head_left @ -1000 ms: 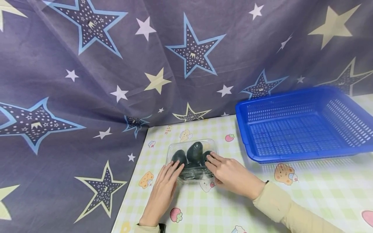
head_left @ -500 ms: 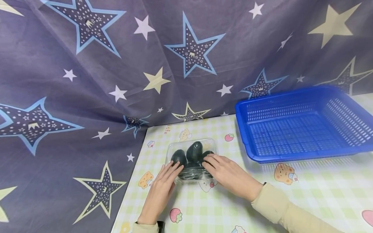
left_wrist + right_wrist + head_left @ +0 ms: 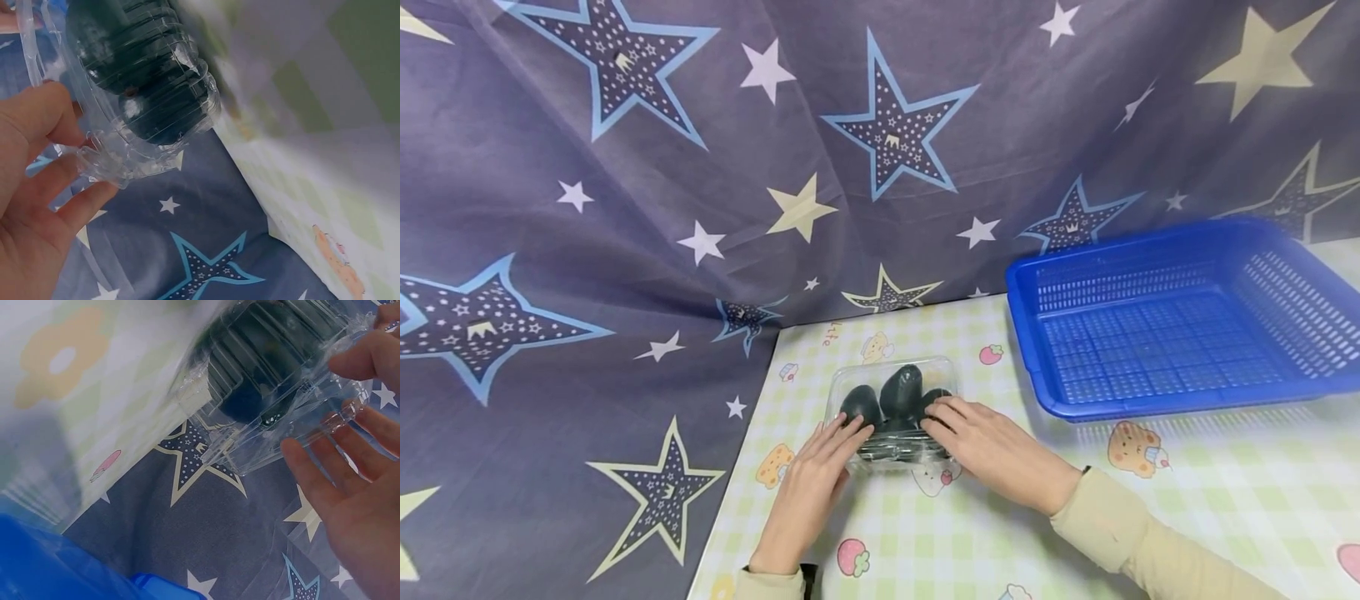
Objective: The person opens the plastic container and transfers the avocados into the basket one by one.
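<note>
A clear plastic clamshell box (image 3: 895, 452) stands on the table, with several dark green avocados (image 3: 901, 392) inside it. My left hand (image 3: 811, 487) holds the box's near left corner, fingertips over the top. At the near right corner my right hand (image 3: 992, 446) does the same, its fingers bent over the edge. Thumb and fingers of the left hand (image 3: 37, 162) lie on both sides of the plastic edge (image 3: 100, 137) in the left wrist view. In the right wrist view, thumb and fingers of the right hand (image 3: 362, 500) straddle the plastic rim.
A blue slatted basket (image 3: 1157, 408) stands on the table to the right, apart from the box. The table carries a green-checked cloth (image 3: 917, 542) with cartoon prints. Behind and to the left hangs a dark curtain (image 3: 715, 167) with stars.
The right hand's fingers have drawn slightly back from the right-hand avocado toward the box's near edge. The left hand and the box hardly move.
</note>
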A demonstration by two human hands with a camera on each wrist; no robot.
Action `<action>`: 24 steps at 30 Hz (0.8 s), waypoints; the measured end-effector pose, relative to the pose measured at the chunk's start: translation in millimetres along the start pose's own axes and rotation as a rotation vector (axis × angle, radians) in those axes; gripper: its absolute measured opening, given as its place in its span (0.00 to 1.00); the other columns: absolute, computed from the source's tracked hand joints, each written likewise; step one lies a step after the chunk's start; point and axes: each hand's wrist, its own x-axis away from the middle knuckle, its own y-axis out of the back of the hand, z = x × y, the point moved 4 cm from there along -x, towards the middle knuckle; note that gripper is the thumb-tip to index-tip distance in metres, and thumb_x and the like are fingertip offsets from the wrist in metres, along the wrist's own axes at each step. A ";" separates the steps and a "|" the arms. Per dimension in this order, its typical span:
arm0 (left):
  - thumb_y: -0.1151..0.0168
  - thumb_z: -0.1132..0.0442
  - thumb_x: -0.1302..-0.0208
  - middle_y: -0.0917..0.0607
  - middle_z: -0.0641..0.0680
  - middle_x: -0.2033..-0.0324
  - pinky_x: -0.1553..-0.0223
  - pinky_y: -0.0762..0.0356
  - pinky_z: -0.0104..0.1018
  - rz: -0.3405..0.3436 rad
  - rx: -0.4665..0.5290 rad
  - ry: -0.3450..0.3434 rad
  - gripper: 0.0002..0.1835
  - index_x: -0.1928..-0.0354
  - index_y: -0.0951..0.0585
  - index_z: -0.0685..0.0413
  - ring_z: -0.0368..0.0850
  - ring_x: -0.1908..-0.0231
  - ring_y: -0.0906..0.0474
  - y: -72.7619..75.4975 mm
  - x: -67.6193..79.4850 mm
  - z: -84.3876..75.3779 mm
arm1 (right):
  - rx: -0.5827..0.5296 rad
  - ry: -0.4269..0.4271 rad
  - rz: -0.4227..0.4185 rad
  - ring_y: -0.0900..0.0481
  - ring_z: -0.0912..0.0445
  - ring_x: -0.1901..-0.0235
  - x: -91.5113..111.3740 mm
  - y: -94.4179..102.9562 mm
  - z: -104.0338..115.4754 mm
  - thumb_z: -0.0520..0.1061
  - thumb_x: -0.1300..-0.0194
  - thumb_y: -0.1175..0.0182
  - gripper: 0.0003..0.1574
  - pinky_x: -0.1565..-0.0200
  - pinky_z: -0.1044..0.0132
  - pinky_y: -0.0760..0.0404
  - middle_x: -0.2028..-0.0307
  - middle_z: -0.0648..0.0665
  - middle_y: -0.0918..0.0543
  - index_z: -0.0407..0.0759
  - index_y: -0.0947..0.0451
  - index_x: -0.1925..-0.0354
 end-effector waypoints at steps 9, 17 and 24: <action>0.27 0.79 0.54 0.20 0.50 0.38 0.33 0.29 0.57 -0.052 -0.093 -0.037 0.39 0.37 0.21 0.45 0.53 0.36 0.26 6.4 -5.9 -2.0 | -0.029 0.005 0.002 0.30 0.48 0.36 0.2 -0.9 -2.5 0.37 0.47 0.28 0.40 0.33 0.56 0.26 0.38 0.44 0.26 0.41 0.28 0.36; 0.27 0.79 0.54 0.19 0.48 0.39 0.32 0.29 0.54 -0.077 -0.125 -0.050 0.39 0.38 0.21 0.43 0.51 0.37 0.25 18.8 -15.8 -0.9 | 0.037 0.012 -0.033 0.28 0.47 0.37 -2.0 1.6 -1.1 0.32 0.37 0.38 0.31 0.33 0.55 0.26 0.39 0.43 0.25 0.41 0.28 0.36; 0.27 0.78 0.54 0.21 0.46 0.37 0.32 0.29 0.51 -0.081 -0.122 -0.039 0.41 0.36 0.23 0.42 0.48 0.37 0.25 17.6 -12.1 -2.0 | 0.046 0.001 -0.024 0.28 0.46 0.36 -1.0 6.8 0.2 0.31 0.38 0.38 0.33 0.34 0.54 0.24 0.38 0.40 0.25 0.40 0.30 0.35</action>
